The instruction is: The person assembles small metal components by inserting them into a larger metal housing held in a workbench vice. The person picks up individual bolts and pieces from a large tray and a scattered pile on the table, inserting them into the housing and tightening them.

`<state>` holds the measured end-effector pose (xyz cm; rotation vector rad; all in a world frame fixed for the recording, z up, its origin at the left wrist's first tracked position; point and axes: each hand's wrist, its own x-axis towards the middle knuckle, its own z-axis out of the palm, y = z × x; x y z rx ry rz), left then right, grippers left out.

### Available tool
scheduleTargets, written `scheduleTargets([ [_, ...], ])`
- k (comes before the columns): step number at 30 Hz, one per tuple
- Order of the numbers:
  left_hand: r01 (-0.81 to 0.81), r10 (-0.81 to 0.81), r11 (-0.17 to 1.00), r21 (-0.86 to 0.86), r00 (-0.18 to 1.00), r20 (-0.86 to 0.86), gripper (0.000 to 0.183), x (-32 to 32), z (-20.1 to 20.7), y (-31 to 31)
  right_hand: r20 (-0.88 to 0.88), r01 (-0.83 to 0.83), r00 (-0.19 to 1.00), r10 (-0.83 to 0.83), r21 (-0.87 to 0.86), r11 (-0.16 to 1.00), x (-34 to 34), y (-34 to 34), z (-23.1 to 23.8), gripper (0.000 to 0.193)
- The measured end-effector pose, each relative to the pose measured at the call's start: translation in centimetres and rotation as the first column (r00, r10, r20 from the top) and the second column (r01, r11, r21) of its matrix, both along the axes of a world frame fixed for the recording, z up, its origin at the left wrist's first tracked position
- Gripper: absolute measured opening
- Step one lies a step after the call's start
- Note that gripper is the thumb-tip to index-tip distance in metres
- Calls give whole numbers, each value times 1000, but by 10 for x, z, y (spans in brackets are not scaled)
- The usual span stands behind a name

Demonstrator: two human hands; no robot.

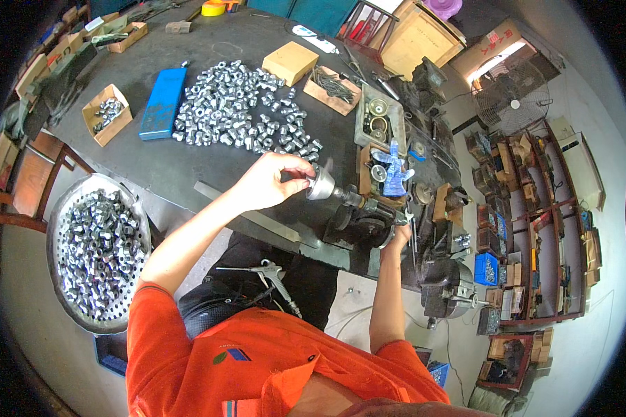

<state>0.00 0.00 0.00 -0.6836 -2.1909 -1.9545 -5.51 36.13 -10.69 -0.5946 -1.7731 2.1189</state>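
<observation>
My left hand (278, 179) is closed in a pinch at the mouth of a shiny cone-shaped metal chuck (323, 185). Whatever sits between its fingertips is hidden by them. The chuck belongs to a dark hand-worked bench machine (358, 219) at the table's near edge. On that machine's right side, my right hand (396, 240) is closed around a handle, with most of its fingers out of sight. Beyond my left hand, a heap of small silvery metal fittings (229, 104) spreads over the dark table (142, 163).
A perforated metal basin (53, 260) of similar fittings stands at my left. A blue box (163, 104) and a small carton (90, 111) flank the heap. An air blow gun (275, 278) lies on my lap. To the right are a vise (452, 285) and a tray (368, 97) of rings.
</observation>
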Motion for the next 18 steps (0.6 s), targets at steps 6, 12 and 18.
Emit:
scheduleTargets([
  [6, 30, -57, 982, 188, 988, 142, 6, 0, -5, 5, -76, -8, 997, -7, -190, 982, 1, 4, -1, 13],
  [12, -131, 88, 983, -126, 948, -305, 12, 3, -12, 5, -491, -3, 791, 366, 594, 804, -48, 31, -22, 17],
  [18, -89, 81, 986, 140, 995, 63, 12, 14, -9, 4, -207, -93, 971, 117, 118, 989, -27, -16, 75, 17],
])
